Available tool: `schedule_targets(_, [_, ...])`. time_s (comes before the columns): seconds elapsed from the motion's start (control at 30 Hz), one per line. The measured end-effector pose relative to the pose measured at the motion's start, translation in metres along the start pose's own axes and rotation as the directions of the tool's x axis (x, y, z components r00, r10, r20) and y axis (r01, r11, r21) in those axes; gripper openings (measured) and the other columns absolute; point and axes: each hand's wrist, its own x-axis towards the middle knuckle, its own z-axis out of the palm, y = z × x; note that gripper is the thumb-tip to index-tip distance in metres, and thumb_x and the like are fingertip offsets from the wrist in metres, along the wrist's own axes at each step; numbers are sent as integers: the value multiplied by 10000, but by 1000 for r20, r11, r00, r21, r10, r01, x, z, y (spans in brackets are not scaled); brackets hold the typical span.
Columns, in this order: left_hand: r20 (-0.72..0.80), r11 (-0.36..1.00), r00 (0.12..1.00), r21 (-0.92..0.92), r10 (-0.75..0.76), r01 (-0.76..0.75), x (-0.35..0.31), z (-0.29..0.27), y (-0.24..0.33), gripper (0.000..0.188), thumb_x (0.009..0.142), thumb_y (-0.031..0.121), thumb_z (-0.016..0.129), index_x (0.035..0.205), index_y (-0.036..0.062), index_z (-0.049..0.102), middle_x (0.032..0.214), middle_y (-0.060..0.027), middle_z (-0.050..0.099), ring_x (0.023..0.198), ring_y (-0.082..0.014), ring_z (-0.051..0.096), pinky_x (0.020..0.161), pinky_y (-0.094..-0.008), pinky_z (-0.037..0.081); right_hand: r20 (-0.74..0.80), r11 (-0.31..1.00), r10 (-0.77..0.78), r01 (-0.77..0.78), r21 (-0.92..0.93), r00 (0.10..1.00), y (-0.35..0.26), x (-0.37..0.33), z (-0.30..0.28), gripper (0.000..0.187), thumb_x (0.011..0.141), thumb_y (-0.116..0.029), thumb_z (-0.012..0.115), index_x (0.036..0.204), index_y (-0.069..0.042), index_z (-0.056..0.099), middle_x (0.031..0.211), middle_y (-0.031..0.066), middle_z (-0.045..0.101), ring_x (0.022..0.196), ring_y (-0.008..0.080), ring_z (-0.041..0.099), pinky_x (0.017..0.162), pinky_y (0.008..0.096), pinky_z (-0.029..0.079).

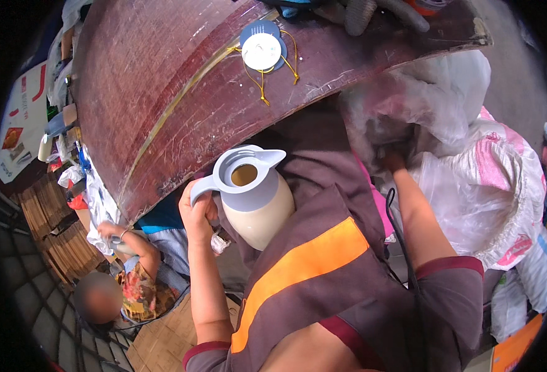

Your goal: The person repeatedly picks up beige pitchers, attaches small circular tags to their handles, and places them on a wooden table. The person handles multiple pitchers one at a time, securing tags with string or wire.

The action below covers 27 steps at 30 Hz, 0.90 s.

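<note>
A cream vacuum jug [258,214] with a grey-blue collar, spout and handle rests against my lap, tilted. No lid covers its round mouth, and a brownish inside shows. My left hand [197,211] is closed around the jug's handle. On the other side, my right hand [394,161] reaches into a clear plastic bag [450,93] below the table edge. The bag and shadow hide its fingers, so I cannot see whether they hold anything. Round tags [262,52], white and dark blue with yellow cords, lie on the table above the jug.
The scratched dark red table [162,80] curves across the top, with a grey glove [373,15] at its far edge. A white and pink woven sack [503,180] stands at right. Another person [140,266] sits at lower left near stacked cardboard [69,248].
</note>
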Motion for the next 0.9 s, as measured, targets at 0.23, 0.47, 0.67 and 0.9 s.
schedule_targets(0.23, [-4,1000,1000,7,-3,3,-1,3,4,202,856,123,597,1014,-4,591,566,26,452,408,-46,364,394,-207,295,209,976,-206,216,-26,956,-13,-15,-3,541,742,-392,679,1168,-67,600,1091,219,635,1039,383,598,884,467,484])
schedule_targets(0.47, [-11,1000,1000,29,11,-10,-4,4,5,188,861,123,595,1002,0,594,552,24,449,407,-53,369,391,-212,296,180,991,0,24,-129,984,-27,-13,-22,291,874,-183,501,1093,-73,660,1138,176,641,1024,333,633,841,463,517])
schedule_targets(0.67, [-31,999,999,41,30,-29,-7,7,4,169,862,140,597,967,8,595,555,28,438,411,-52,367,388,-212,295,-148,969,26,-61,-240,989,-19,-2,-71,363,889,-196,507,1191,-11,587,1226,199,586,1148,311,565,991,432,427])
schedule_targets(0.9, [-8,1000,1000,13,24,-24,-9,6,8,157,862,145,601,947,14,587,565,35,426,432,-43,364,410,-205,297,-648,990,-52,-44,-131,760,14,30,-72,352,902,-218,465,1165,-23,593,1329,217,466,1231,296,452,1036,399,362])
